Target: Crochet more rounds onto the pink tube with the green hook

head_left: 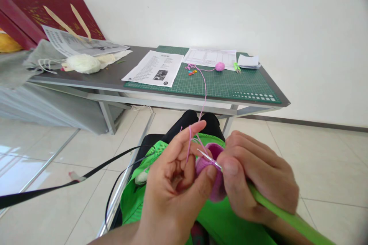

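My left hand (175,176) pinches the edge of a pink crocheted piece (217,187) between thumb and fingers. Pink yarn (205,92) loops over its raised index finger and runs back to the table. In my right hand (255,176) is a crochet hook (211,159) with a metal shaft and green handle, its tip pointing left at the near strand. The hook lies across the upper edge of the pink piece; whether it passes through a stitch I cannot tell. My fingers partly hide the piece. A small pink yarn ball (220,66) sits on the table.
A green cutting mat (253,88) on the table bears printed sheets (158,69), colourful stitch markers (192,72), green-handled snips (237,67) and white paper slips (248,61). White yarn (83,63) and a dark red bag (66,19) are at left. A black strap (97,170) crosses the lower left.
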Action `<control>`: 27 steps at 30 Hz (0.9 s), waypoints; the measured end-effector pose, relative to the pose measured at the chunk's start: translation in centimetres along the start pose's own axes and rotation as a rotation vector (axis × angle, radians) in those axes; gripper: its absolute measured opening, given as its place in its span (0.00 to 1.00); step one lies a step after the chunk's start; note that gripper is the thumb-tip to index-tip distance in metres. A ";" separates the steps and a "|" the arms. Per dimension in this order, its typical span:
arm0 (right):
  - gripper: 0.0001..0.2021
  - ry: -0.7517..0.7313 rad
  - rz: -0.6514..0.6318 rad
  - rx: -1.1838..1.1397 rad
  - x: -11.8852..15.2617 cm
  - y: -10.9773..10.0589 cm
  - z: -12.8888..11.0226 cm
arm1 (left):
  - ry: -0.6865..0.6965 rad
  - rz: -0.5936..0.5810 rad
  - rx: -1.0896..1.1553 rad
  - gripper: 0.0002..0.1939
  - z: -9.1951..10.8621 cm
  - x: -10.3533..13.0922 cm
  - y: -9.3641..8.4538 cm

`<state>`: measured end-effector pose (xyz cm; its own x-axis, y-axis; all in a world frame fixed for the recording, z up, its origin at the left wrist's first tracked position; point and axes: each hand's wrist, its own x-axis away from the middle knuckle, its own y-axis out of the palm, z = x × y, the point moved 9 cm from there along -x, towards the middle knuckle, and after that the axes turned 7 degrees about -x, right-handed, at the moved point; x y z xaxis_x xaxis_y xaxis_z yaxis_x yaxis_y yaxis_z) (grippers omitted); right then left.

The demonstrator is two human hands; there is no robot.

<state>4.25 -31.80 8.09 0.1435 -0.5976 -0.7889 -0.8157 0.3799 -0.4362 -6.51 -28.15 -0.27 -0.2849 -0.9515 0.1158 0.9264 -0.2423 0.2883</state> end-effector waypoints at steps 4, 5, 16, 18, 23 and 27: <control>0.16 -0.067 0.130 0.053 0.2 0.2 0.3 | 0.167 0.251 -0.183 0.25 0.8 0.7 -1.1; 0.16 -0.079 0.170 0.062 0.4 0.4 0.5 | 0.205 0.297 -0.227 0.27 1.0 0.9 -1.2; 0.17 -0.259 0.260 0.006 1.3 0.0 0.8 | -0.165 -0.072 0.228 0.20 -0.7 -0.8 -0.4; 0.18 -0.250 0.205 -0.003 1.2 -0.6 0.4 | -0.219 -0.151 0.292 0.20 -0.7 -0.6 0.1; 0.19 -0.154 0.116 0.044 1.6 -1.1 0.5 | -0.324 -0.257 0.360 0.20 -1.1 -0.1 1.1; 0.18 -0.119 0.123 0.066 1.7 -1.7 0.5 | -0.300 -0.312 0.333 0.21 -1.2 0.0 1.4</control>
<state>6.18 -33.17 7.26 0.1136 -0.4576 -0.8819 -0.7932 0.4927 -0.3578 -4.92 -28.74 -1.04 -0.6368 -0.7363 0.2287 0.6722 -0.3849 0.6324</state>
